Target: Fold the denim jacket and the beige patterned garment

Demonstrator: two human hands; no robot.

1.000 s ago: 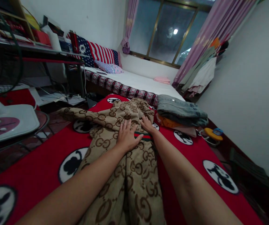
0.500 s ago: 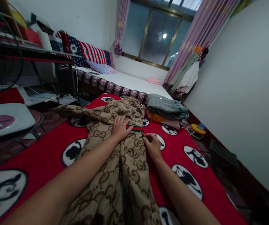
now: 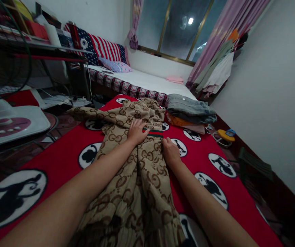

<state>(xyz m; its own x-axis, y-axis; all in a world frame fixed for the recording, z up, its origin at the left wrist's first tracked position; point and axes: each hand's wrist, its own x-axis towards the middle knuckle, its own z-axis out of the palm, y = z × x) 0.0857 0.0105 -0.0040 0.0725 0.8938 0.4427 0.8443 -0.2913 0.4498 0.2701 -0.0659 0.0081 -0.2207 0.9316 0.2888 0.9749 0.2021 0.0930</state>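
A tan dress with a brown letter pattern lies spread over a red blanket printed with black-and-white round cat-like figures. Across its waist runs a green and red striped band. My left hand rests flat on the dress at the left end of this band, fingers spread. At the dress's right side, just below the band, my right hand has its fingers curled closed on the fabric edge; the fingertips are partly hidden. One sleeve stretches out to the left.
Folded jeans top a clothes pile at the blanket's far right. Behind stands a bed with pillows. A fan and a cluttered desk are on the left. A yellow stool stands by the right wall.
My right hand has gone from a pinch at the dress's edge to a more curled grip there. My left hand stays flat on the dress. The camera view has shifted slightly.
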